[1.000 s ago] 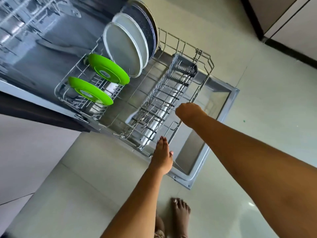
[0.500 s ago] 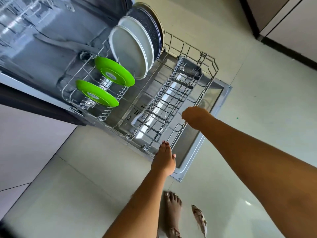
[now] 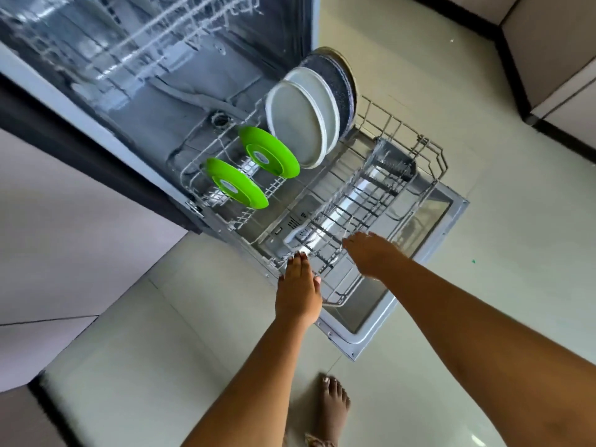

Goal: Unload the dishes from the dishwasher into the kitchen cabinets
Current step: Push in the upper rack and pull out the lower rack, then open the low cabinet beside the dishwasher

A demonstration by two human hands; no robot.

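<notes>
**Pale tiled floor, one bare foot, a green fleck**

A glossy, cream-coloured tiled floor (image 3: pixel 503 195) fills the right side and lower half of the frame. A thin grout line (image 3: pixel 333 366) runs down the lower middle towards a bare foot (image 3: pixel 333 404), which stands flat on the tiles at the bottom centre with its toes pointing up the frame. A beaded band (image 3: pixel 317 441) circles the ankle at the bottom edge. A small green fleck (image 3: pixel 473 261) lies on the floor at the right, well apart from the foot. A bright glare (image 3: pixel 477 438) shines on the tiles at lower right.
</notes>
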